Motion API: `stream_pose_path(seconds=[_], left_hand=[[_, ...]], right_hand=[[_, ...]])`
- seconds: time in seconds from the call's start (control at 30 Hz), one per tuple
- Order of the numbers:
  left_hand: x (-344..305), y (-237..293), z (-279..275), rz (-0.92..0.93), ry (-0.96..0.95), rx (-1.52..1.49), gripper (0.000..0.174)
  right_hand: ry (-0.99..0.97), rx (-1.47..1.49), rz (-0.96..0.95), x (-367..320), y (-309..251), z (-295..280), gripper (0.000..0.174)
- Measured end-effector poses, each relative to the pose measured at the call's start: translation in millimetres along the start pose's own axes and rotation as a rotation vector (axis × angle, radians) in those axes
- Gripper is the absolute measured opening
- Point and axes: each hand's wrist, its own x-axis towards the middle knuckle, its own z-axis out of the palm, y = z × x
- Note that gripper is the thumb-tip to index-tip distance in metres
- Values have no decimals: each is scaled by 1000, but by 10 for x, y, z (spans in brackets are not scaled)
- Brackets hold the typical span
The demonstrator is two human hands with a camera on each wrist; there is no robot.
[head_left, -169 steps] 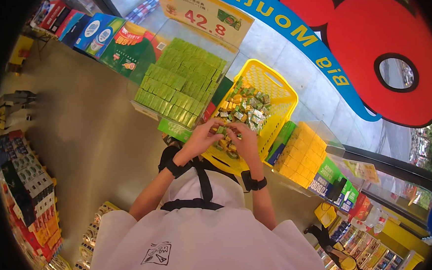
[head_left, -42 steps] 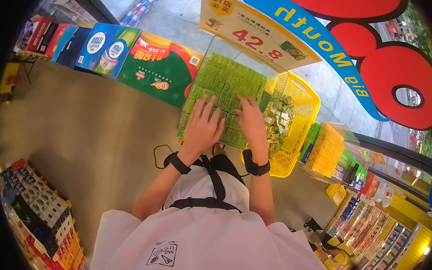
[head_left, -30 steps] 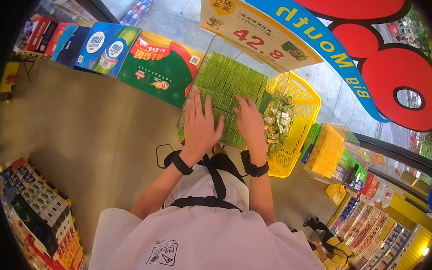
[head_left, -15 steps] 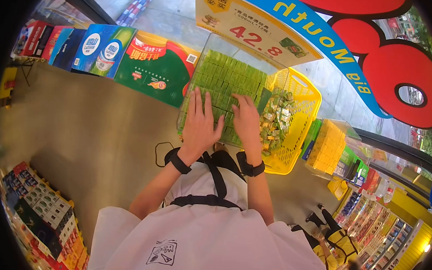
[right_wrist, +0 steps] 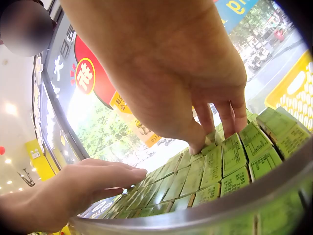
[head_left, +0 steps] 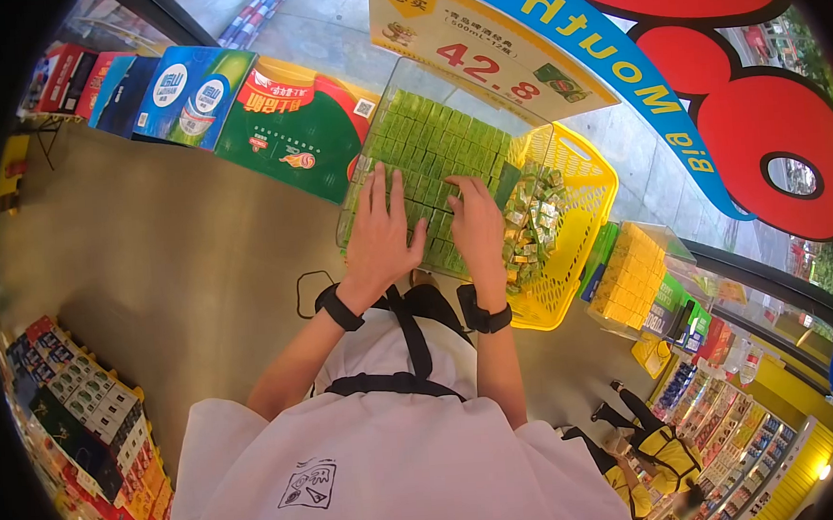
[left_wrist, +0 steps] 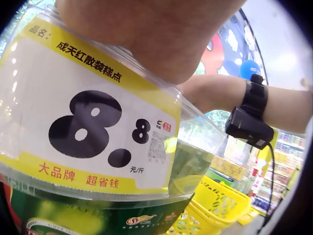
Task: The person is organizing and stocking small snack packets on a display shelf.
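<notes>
Small green-wrapped pastry packs (head_left: 442,134) stand in tight rows inside a clear plastic bin (head_left: 533,138). My left hand (head_left: 382,238) rests on the near left part of the rows, fingers extended and thumb out to the side. Beside it, my right hand (head_left: 478,232) reaches down onto the rows with bent fingers. In the right wrist view, its thumb and fingers are around a small green pack (right_wrist: 209,148) at the top of the rows, and the left hand (right_wrist: 83,188) lies flat farther along. The left wrist view shows the bin's price label (left_wrist: 93,122); the left fingers are outside that view.
Right of the bin stands a yellow basket (head_left: 593,213) holding loose green and yellow packs (head_left: 531,220). A price sign (head_left: 480,51) rises behind the bin. Beer cartons (head_left: 285,135) line the left; a bin of yellow packs (head_left: 630,275) stands right. Two people are at lower right.
Earlier, both hands handled a small pack over the yellow basket; later they are on the green rows. Since then the right fingers have bent more, while the left hand has stayed flat there.
</notes>
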Motion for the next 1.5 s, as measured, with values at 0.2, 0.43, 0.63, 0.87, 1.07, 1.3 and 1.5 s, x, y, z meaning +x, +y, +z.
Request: stream_pose_path(seconds=[0.2,0.43,0.63,0.87,1.07,1.3,1.5], left_hand=[[9,58,-39,-25,9,97,77],[8,46,-8,-4,10,86,74],[28,48,-15,-43,4,16,75],[54,92,-7,-120,18,-58,83],[48,91,-17,-83,16,-26,84],[25,51,26,-93,4,-1,85],[11,65,42,-80,23,39,85]], right_hand=[[-2,0,-23,-14,39,4,32],[-4,-1,-30,-41,62,3,34],[-10,4,-41,-58,93,39,36],[-48,-16,-50,-92,127,57,41],[-57,-9,-62,-106,144,66,44],[-53,8,-62,-100,147,70,43],[-57,67,-19,-94,83,17,41]])
